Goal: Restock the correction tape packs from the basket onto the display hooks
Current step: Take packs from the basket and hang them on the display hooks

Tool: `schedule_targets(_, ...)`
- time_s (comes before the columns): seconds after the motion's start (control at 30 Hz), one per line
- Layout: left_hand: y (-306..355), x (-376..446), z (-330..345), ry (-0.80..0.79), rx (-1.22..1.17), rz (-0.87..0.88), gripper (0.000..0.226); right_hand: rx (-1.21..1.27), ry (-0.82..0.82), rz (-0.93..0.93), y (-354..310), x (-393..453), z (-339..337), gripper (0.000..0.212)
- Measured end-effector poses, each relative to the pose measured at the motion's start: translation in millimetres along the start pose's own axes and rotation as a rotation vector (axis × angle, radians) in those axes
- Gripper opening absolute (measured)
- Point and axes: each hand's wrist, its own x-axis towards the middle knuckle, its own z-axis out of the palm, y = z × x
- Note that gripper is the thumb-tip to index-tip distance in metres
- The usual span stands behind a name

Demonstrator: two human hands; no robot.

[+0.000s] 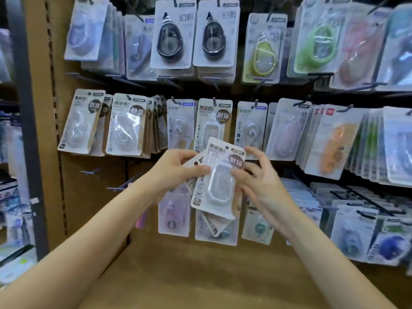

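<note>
In front of the display wall I hold a small fanned stack of correction tape packs (219,184), white cards with a clear blister and a brown round label. My left hand (178,168) grips the stack at its left edge, thumb over the front pack. My right hand (256,177) pinches the front pack's right side, thumb on the blister and fingers behind the card. Directly behind and above the stack a matching pack (211,121) hangs on a display hook (214,99). The basket is out of view.
Rows of carded correction tapes hang across the brown pegboard (93,197): black ones (170,39) at top, green and pink at upper right, more packs (174,215) below my hands. Bare hooks (91,171) stick out at lower left. A dark shelf upright (24,121) stands at the left.
</note>
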Motion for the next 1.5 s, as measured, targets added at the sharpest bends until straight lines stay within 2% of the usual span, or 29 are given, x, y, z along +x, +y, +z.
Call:
schedule_targets(0.1,3,-2,1,-0.057,0.029,0.011,0.012,-0.144,-0.032,-0.037,3,-1,6,0.066)
schedule_targets(0.2,2,-4,-8,-0.040,0.014,-0.002,0.014,-0.098,0.044,-0.109,-14,13,-2,0.053)
schedule_targets(0.27,0,-5,-17,0.001,-0.011,-0.017,0.012,-0.139,0.133,-0.229,-30,26,-14,0.054)
schedule_targets(0.33,-1,-6,-24,0.043,-0.022,-0.014,0.010,-0.358,0.267,-0.378,-43,38,-29,0.061)
schedule_targets(0.4,-3,-5,-30,0.097,-0.040,-0.010,0.012,-0.547,0.300,-0.442,-52,47,-45,0.065)
schedule_targets(0.57,-7,-1,-29,0.154,-0.073,0.005,0.018,-0.603,0.138,-0.394,-55,73,-56,0.064)
schedule_targets(0.67,-11,1,-27,0.152,-0.118,0.005,0.021,-0.612,0.144,-0.314,-46,87,-56,0.066)
schedule_targets(0.8,-13,5,-29,0.154,-0.132,-0.021,0.025,-0.665,0.254,-0.277,-39,101,-47,0.067)
schedule_targets(0.97,-10,9,-24,0.137,-0.149,-0.066,0.037,-1.123,0.304,-0.234,-33,113,-23,0.070)
schedule_targets(1.07,-8,9,-24,0.133,-0.107,-0.058,0.038,-1.286,0.364,-0.376,-23,93,-22,0.055)
schedule_targets(1.13,-7,10,-23,0.136,-0.122,-0.066,0.036,-1.215,0.428,-0.537,-16,68,-21,0.041)
schedule_targets(1.17,-6,12,-22,0.133,-0.148,-0.081,0.035,-1.126,0.386,-0.538,-10,53,-20,0.037)
schedule_targets(1.2,-6,13,-18,0.122,-0.185,-0.100,0.034,-0.995,0.268,-0.463,-6,40,-16,0.036)
schedule_targets(1.27,-4,18,-8,0.097,-0.236,-0.133,0.037,-0.677,-0.053,-0.182,2,18,-7,0.040)
schedule_targets(1.3,-3,20,-2,0.088,-0.230,-0.135,0.040,-0.606,-0.100,-0.127,7,15,-7,0.040)
schedule_targets(1.33,-4,21,5,0.078,-0.207,-0.126,0.040,-0.616,-0.038,-0.173,8,16,-9,0.037)
schedule_targets(1.4,-4,22,13,0.062,-0.153,-0.105,0.034,-0.691,0.251,-0.367,-2,32,-23,0.032)
schedule_targets(1.43,-4,23,15,0.063,-0.140,-0.101,0.033,-0.707,0.350,-0.389,-9,44,-30,0.034)
schedule_targets(1.5,-5,25,14,0.079,-0.159,-0.116,0.032,-0.780,0.389,-0.319,-16,71,-43,0.048)
